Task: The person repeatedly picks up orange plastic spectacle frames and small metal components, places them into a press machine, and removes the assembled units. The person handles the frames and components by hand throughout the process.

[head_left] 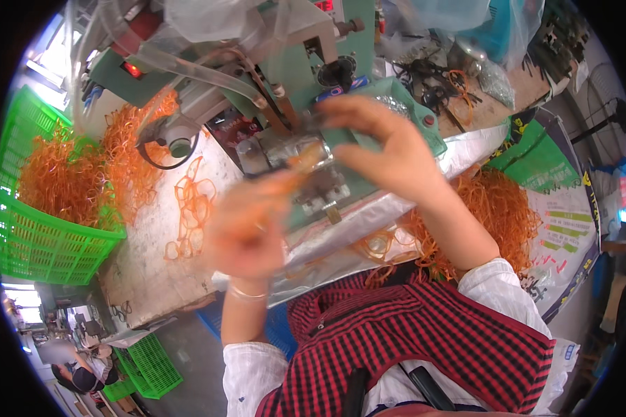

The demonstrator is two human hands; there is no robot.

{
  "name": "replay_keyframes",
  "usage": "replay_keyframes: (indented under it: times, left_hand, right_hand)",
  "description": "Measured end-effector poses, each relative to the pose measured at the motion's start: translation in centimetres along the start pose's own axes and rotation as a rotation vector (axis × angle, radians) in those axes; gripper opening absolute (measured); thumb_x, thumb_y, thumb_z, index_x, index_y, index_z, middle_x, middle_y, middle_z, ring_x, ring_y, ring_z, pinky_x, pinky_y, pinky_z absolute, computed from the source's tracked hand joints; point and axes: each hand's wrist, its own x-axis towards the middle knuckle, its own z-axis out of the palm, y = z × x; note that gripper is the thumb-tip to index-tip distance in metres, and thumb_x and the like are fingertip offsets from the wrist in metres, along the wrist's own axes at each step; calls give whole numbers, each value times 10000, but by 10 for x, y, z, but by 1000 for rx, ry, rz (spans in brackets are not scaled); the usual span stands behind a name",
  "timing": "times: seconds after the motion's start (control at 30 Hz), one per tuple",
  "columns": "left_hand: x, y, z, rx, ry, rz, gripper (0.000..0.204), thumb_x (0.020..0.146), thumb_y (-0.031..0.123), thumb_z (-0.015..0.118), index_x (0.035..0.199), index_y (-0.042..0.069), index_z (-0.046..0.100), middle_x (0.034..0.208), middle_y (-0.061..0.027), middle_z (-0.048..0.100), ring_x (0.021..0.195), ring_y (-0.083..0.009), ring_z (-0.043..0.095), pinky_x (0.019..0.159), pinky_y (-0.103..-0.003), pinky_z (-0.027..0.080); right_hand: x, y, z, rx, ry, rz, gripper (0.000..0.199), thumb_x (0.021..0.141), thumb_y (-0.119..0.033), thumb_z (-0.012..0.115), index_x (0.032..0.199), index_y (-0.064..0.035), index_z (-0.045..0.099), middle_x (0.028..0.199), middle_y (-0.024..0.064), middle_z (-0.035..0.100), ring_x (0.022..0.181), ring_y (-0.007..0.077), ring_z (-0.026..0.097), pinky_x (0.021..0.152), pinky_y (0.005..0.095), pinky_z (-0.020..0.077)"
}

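My left hand (247, 229), smeared by motion, is closed in front of a green bench machine (358, 55). An orange band (282, 184) runs from its fingers toward the machine's small metal fixture (292, 149). Just right of the fixture is my right hand (389, 142), its thumb and fingers apart and blurred at the tips. Nothing shows between them, though the fingertips overlap dark machine parts. Below the fixture sits a metal block (323, 191) on the machine's base. A loose pile of orange bands (195, 208) lies on the table left of my left hand.
A green plastic crate (55, 240) at the left overflows with orange bands (62, 170). More bands (497, 215) heap beside my right forearm. A ring-shaped magnifier (177, 142) and clear hoses (202, 76) hang near the machine. Another person (83, 368) works at the lower left.
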Motion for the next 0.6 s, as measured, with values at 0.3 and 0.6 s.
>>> replay_keyframes:
  times: [0.3, 0.6]
  left_hand:
    - [-20, -11, 23, 404, -247, 283, 270, 718, 2, 785, 945, 81, 664, 1067, -75, 747, 653, -222, 559, 558, -291, 481]
    - [-44, 17, 24, 327, -225, -23, 383, 742, -21, 747, 1104, 43, 638, 1152, -173, 716, 877, -295, 695, 660, -349, 528]
  right_hand:
    - [-38, 81, -81, -620, 343, 68, 204, 797, -41, 673, 998, -42, 703, 1009, 127, 699, 992, 269, 658, 882, 359, 507]
    - [-26, 94, -51, -1266, 226, 129, 131, 779, -203, 721, 766, -74, 707, 872, 139, 658, 889, 339, 633, 781, 440, 526]
